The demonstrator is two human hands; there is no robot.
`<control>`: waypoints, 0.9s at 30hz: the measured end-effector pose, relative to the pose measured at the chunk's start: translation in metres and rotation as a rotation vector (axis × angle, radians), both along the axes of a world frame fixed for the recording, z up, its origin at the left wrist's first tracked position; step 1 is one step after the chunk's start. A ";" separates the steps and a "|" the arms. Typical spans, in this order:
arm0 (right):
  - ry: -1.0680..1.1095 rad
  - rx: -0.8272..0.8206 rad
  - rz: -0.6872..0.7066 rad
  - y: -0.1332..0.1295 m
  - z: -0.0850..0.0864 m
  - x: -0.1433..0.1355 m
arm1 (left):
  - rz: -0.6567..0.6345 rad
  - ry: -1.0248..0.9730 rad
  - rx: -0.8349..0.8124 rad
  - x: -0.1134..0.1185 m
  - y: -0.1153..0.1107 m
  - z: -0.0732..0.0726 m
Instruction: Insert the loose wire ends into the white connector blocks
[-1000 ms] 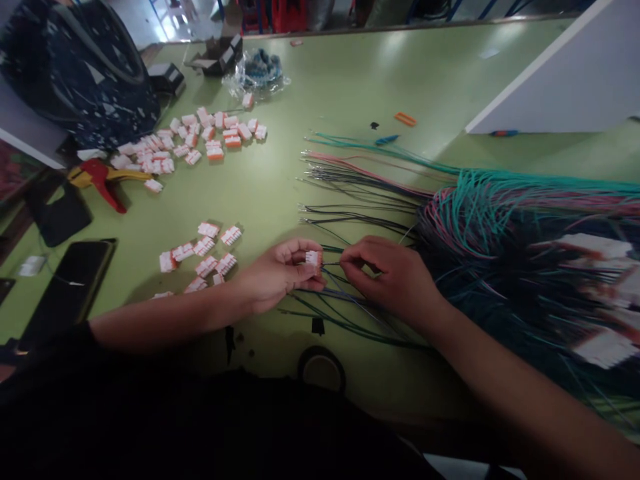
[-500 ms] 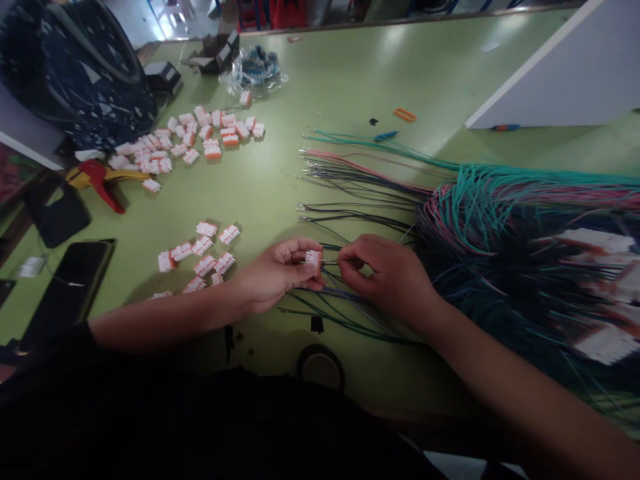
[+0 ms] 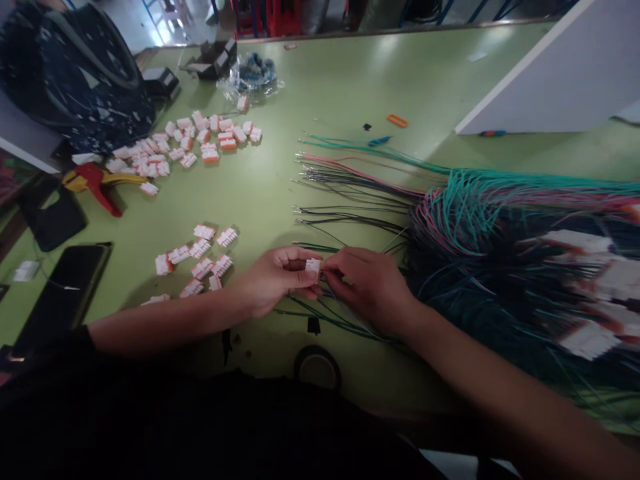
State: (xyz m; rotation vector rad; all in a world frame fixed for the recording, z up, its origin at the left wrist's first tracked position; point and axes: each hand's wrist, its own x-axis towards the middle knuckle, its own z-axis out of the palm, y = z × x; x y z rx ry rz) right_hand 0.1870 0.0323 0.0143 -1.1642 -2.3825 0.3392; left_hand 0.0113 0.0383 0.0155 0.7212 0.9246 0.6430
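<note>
Between the thumb and fingers of my left hand point(image 3: 280, 277) is a white and orange connector housing point(image 3: 313, 267). My right hand point(image 3: 370, 283) pinches a thin wire right at the housing's right side; the wire's end is hidden by the fingertips, so I cannot tell how deep it sits. Below and behind the hands lie dark and green wires point(image 3: 330, 320). Left of my left hand, several loose connector housings point(image 3: 203, 269) lie on the green table point(image 3: 260, 193).
A big wire bundle point(image 3: 475, 207) with finished-looking connectors point(image 3: 590, 337) fills the right. More housings point(image 3: 150, 157), red-yellow pliers point(image 3: 100, 187) and a phone point(image 3: 63, 293) are at left. A tape roll point(image 3: 317, 369) lies near my body; a white panel point(image 3: 545, 80) stands back right.
My right hand has moved left, bringing the wire up against the connector housing. My left hand still holds the housing. The whole view has shifted slightly.
</note>
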 end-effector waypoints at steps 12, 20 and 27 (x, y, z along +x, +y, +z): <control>-0.366 -0.130 -0.281 0.066 0.064 0.036 | -0.065 0.002 0.002 0.000 0.001 -0.003; -0.771 -0.065 -0.377 0.135 0.035 0.028 | -0.087 -0.024 -0.040 -0.001 -0.001 0.000; -0.642 -0.060 -0.398 0.122 0.028 0.025 | -0.108 -0.036 -0.037 0.000 -0.001 0.001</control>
